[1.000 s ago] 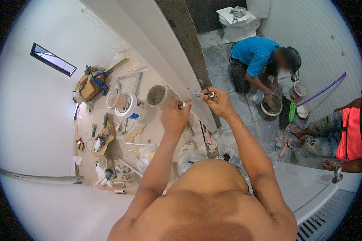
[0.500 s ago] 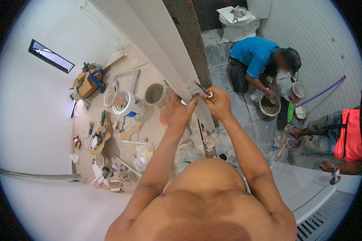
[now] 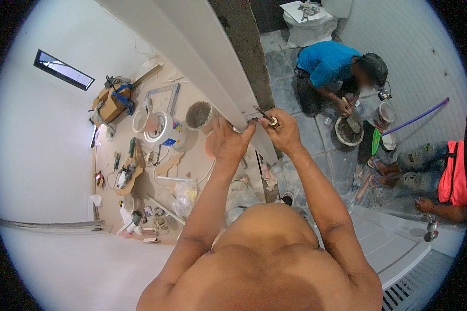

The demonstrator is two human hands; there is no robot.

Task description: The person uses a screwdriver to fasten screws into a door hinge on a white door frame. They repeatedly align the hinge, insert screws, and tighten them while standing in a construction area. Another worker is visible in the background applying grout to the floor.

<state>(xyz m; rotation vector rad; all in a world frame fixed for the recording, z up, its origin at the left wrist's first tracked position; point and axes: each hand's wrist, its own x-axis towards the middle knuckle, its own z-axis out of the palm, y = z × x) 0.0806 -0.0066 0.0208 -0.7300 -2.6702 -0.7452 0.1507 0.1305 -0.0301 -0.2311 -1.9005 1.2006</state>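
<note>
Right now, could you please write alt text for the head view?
A person's right hand holds a slim tool at a white door frame, the left hand close by. Beyond, another person in blue crouches over a bucket.

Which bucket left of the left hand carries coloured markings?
The white bucket, blue-patched on its side; the grey bucket nearer the left hand and the translucent tub show none.

Right hand grips a screwdriver-like tool at a white door frame, left hand at its edge; beyond, a blue-shirted co-worker crouches by a mortar bucket.
</note>
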